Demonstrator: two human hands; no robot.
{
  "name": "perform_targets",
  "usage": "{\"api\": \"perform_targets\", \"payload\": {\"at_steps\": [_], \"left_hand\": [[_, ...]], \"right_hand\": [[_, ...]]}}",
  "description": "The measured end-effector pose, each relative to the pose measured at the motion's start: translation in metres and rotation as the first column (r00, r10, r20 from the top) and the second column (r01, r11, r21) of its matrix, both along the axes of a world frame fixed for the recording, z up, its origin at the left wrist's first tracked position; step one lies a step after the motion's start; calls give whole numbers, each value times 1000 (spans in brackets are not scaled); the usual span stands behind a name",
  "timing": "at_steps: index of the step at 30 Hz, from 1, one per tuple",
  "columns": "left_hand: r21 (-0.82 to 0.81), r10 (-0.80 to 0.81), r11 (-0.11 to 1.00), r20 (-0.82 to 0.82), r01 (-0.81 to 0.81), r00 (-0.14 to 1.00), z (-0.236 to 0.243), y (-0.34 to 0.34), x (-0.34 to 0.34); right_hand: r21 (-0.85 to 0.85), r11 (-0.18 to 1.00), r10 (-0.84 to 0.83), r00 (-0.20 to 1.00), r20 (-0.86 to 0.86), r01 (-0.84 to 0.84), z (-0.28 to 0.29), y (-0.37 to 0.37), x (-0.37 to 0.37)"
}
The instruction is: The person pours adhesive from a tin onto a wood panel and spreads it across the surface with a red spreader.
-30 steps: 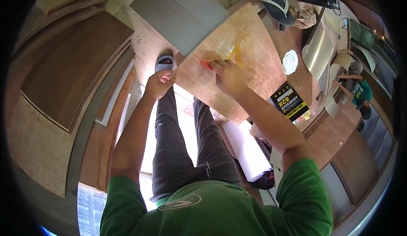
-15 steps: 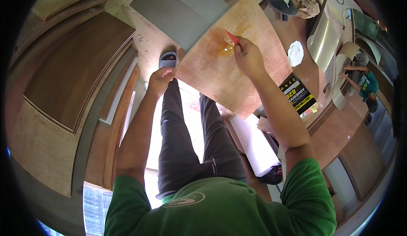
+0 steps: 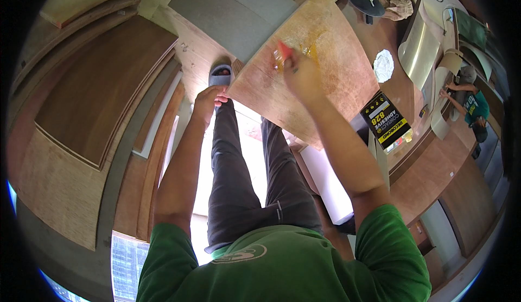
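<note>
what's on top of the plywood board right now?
On the board: a glossy yellowish glue patch, with the right hand pressing a red spreader into it. The left hand grips the near edge. Whatever lies beneath the right hand is hidden.

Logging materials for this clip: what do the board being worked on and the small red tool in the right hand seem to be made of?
Board: looks like plywood or veneered wood, matte tan face with faint grain; a glossy amber patch, probably wet glue, shines near the tool. Red tool: likely plastic, judging by its flat bright colour, though it is too small to be sure. The right hand grips it; the left hand holds the board's edge.
</note>
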State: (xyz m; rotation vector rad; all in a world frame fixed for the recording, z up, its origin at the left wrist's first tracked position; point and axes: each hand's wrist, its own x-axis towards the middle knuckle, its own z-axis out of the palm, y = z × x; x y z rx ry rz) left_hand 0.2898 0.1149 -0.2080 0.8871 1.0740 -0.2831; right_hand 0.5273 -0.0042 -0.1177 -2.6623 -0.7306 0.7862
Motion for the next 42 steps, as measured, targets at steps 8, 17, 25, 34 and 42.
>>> {"api": "perform_targets", "payload": {"at_steps": [8,17,25,34,42], "left_hand": [[-14,41,999,16,-40,999,-10,-4,-4],[-30,52,998,10,-52,999,-15,-5,-7],[-86,97,992,28,-94,995,-13,-2,-13],[-161,145,977,14,-141,989,-17,-7,-14],[-378,352,868,7,-323,936,-17,-6,-15]], "right_hand": [[-51,991,-121,993,16,122,0,27,65],[132,984,123,992,-25,-119,-5,40,-14],[248,965,76,995,67,-90,18,0,-18],[133,980,119,974,193,-146,14,-20,-49],[56,987,144,979,143,-153,-13,-3,-64]]}}
